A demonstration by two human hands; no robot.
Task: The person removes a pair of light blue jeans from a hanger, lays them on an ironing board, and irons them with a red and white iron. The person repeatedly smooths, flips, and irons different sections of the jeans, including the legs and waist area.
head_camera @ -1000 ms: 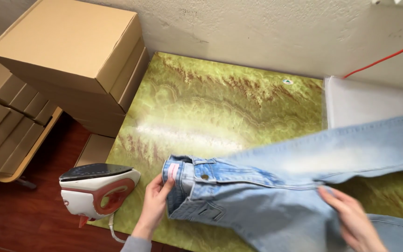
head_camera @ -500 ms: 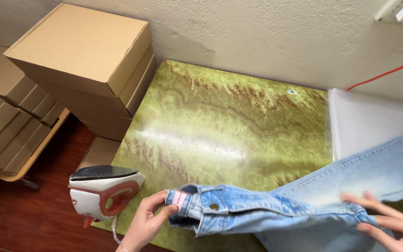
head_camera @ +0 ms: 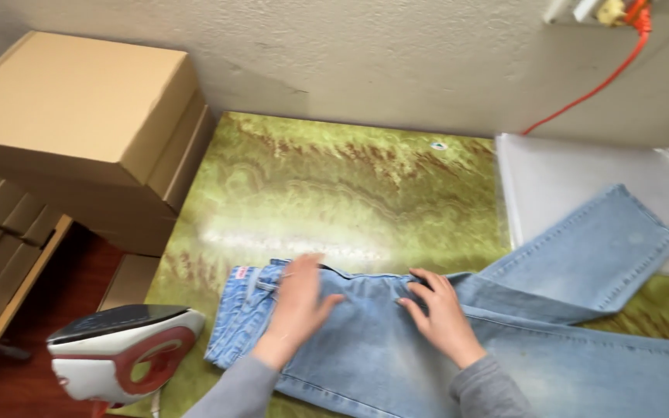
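Observation:
A pair of light blue jeans [head_camera: 443, 356] lies on a green marbled tabletop [head_camera: 327, 186], waistband to the left, one leg angling up to the right. My left hand [head_camera: 297, 303] presses flat on the denim near the waistband. My right hand [head_camera: 440, 313] rests flat, fingers spread, on the middle of the jeans. Both hands hold nothing and lie about a hand's width apart. Grey sleeves cover both wrists.
A white and red clothes iron [head_camera: 121, 354] stands at the table's front left corner. Cardboard boxes [head_camera: 79, 124] are stacked to the left. A clear plastic bag [head_camera: 582, 186] lies at the back right under the jeans leg. An orange cable [head_camera: 598, 81] runs down the wall.
The jeans went from held up at the waistband to lying flat on the table. Both hands let go and now press on the denim. The view has tilted.

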